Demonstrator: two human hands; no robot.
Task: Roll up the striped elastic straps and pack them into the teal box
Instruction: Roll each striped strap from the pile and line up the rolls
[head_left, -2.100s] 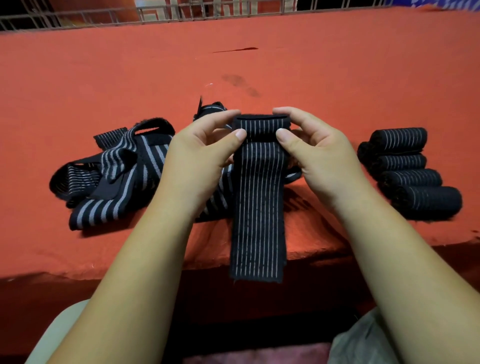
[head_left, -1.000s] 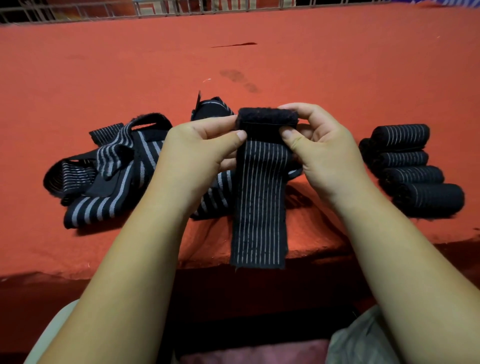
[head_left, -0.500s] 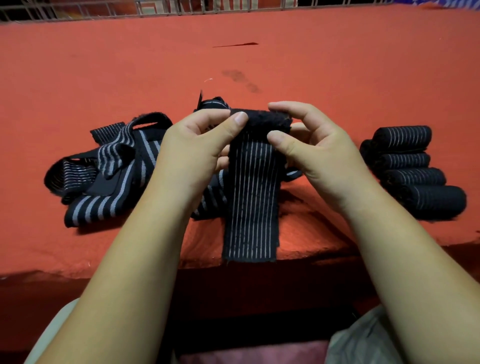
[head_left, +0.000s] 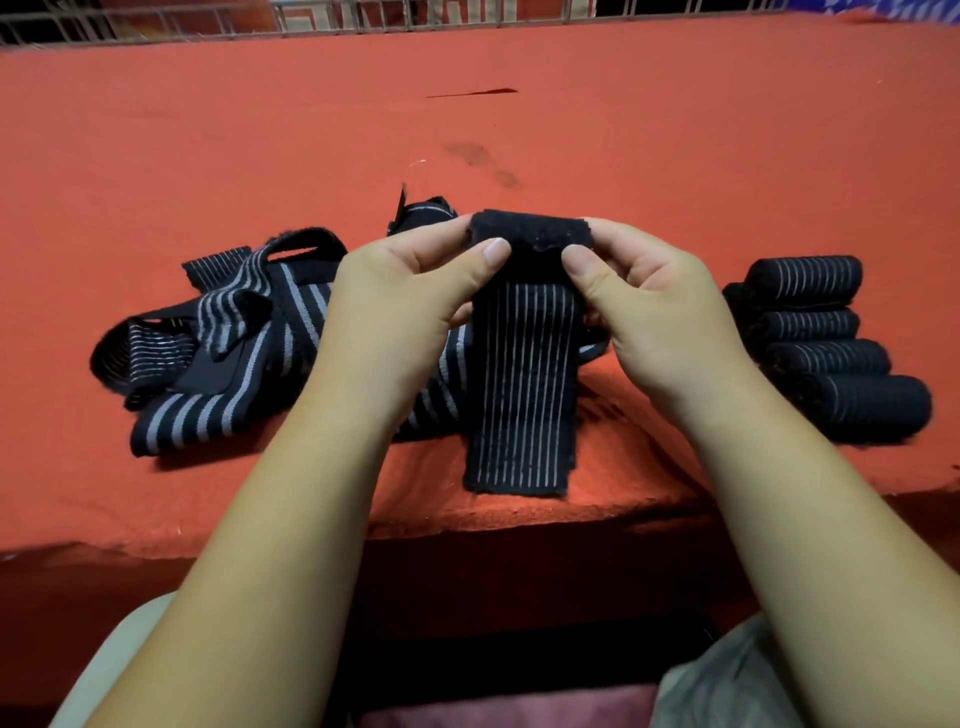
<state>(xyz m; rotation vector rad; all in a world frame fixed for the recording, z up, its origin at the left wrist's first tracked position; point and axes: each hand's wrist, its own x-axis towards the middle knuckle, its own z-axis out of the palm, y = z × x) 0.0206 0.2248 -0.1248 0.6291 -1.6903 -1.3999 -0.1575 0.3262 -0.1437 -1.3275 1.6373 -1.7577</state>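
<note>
A black elastic strap with thin white stripes (head_left: 524, 384) hangs in front of me, its top end wound into a small fuzzy black roll. My left hand (head_left: 400, 306) pinches the roll's left end between thumb and fingers. My right hand (head_left: 649, 317) pinches its right end the same way. The strap's loose tail reaches down to the table's near edge. A tangled heap of unrolled striped straps (head_left: 218, 343) lies to the left, partly behind my left hand. Several finished rolls (head_left: 826, 353) lie side by side on the right. No teal box is in view.
An orange-red cloth (head_left: 519, 130) covers the table, with a dark stain and a slit near its middle. A metal wire rail (head_left: 363, 15) runs along the far edge. The near table edge drops off just below the strap's tail.
The hanging tail has grown shorter as the roll at the top took up more strap. Both hands stayed in place, fingers turning the roll.
</note>
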